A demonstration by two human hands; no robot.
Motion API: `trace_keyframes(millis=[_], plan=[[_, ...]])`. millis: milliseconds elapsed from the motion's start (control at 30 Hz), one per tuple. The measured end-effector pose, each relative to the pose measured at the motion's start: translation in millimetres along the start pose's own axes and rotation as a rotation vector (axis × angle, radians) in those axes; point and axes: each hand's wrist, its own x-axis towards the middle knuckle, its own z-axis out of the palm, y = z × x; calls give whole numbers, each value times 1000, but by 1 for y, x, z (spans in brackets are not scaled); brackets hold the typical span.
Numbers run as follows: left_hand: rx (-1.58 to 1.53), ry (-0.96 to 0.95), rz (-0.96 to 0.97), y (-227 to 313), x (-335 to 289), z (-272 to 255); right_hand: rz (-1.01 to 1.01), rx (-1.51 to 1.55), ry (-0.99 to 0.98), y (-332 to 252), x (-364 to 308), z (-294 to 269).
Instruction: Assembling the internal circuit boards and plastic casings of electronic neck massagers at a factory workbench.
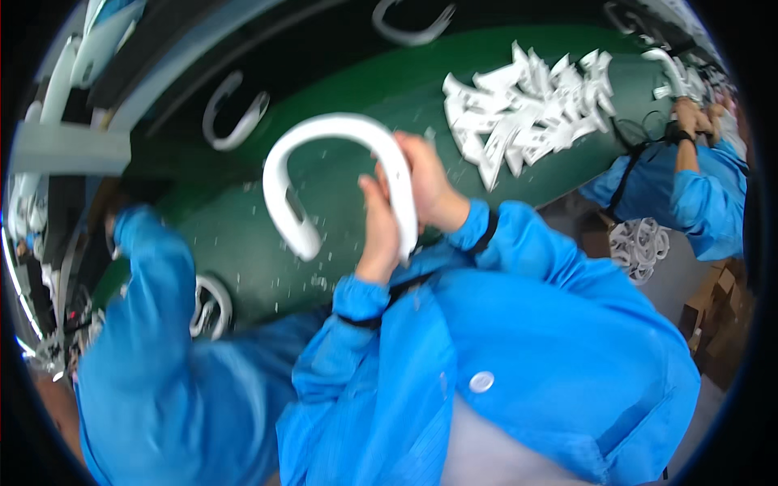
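Left hand [380,231] and right hand [431,185] both clamped on right limb of smooth white C-shaped part [340,126], over white-speckled green surface [243,215]. Right of part, farther off: heap of jagged, angular white pieces [535,109]. Left of part, farther: another curved white piece [248,125].

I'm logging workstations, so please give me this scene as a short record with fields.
Held item: white C-shaped piece
Left grip: on inner side of the piece's right limb
Right grip: on outer side of same limb
Surface: green table
Pile: white pointed pieces, beyond hands, to the right
Co-workers: blue sleeves at left and right
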Motion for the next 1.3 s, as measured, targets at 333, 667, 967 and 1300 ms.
trace_keyframes(millis=[333, 667, 967, 1300], plan=[[-158, -1, -124, 19, 6, 11, 61, 321, -47, -10, 13, -15], [-113, 100, -137, 17, 2, 15, -332, -299, 3, -1, 9, -5], [-170, -4, -130, 6, -3, -8, 134, -229, -134, -8, 19, 3], [-21, 375, -107, 1, -73, -159, 189, 382, -15, -6, 174, -72]])
